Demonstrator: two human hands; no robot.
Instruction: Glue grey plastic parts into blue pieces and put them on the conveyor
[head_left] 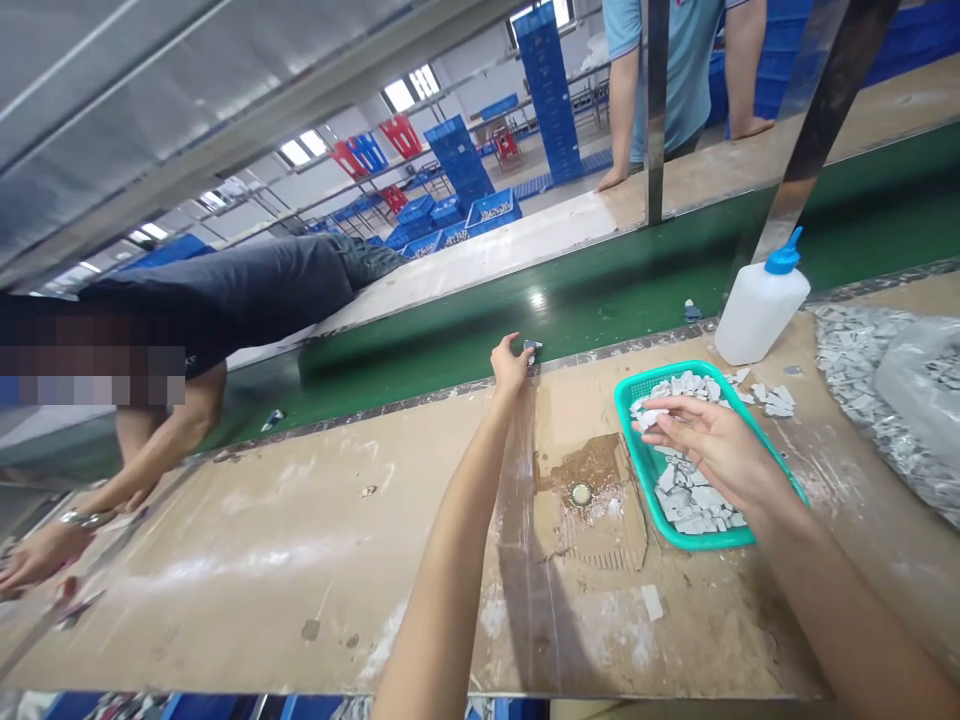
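My left hand (510,364) reaches to the near edge of the green conveyor belt. Its thumb and index finger curve apart beside a small grey-and-white piece (533,348); whether the thumb touches it is hard to see. Over a teal plastic basket (651,505), my right hand (701,435) pinches a white chip (649,419) at its fingertips. Many flat white and pale grey chips (694,500) lie in the basket. A small round cap-like thing (580,494) sits on a wet, torn cardboard patch (600,460) left of the basket.
Behind the basket stands a white squeeze bottle (761,312) with a blue nozzle. A plastic bag of chips (892,390) lies at right. More small pieces rest on the belt (442,340). One co-worker (225,300) leans in at left; another stands across the belt, beyond a metal post (655,120).
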